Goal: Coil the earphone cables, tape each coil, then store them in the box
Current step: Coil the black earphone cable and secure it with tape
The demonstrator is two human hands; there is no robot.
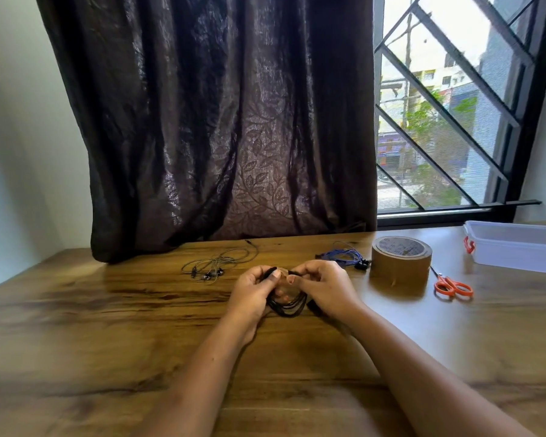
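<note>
From the head camera, the person's left hand (pixel 253 287) and right hand (pixel 323 287) meet over the wooden table (pixel 108 326), both pinching the top of a black earphone coil (pixel 287 302) whose loops hang between the palms. A small brown strip of tape (pixel 283 272) seems to sit between the thumbs, though it is too small to be sure. I would say the taping step is in hand: keep the loops bunched tight and press the strip fully round so that it sticks to itself. The grey earphones (pixel 216 263) and blue earphones (pixel 344 256) lie loose beyond, the tape roll (pixel 401 263) and scissors (pixel 453 286) to the right, the box (pixel 517 247) at the far right.
</note>
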